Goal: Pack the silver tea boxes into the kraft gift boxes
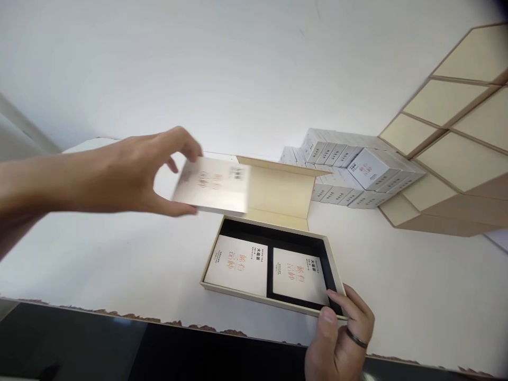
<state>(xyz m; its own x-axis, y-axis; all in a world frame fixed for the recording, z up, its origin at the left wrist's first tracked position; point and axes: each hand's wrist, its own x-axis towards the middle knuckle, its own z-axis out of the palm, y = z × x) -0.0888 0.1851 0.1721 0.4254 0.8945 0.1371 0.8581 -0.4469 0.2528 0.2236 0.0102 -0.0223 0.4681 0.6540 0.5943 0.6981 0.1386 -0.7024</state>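
Note:
Thumb and fingers of my left hand (137,172) pinch a white tea box (214,185) by its left end. This box is held in the air, slightly blurred, above the gift box and beside its raised lid. My right hand (341,341) grips the near right corner of the cream gift box (254,296), thumb outside and fingertips over the rim. Two more white boxes, a left one (238,267) and a right one (299,278), lie side by side in its black insert, print facing up. The hinged lid (280,193) stands open at the back.
Several small white boxes (345,169) are stacked at the back right, against the wall. Large cream boxes (448,159) are piled at the far right. The white table (159,275) has a rough, chipped front edge, with a dark area below it.

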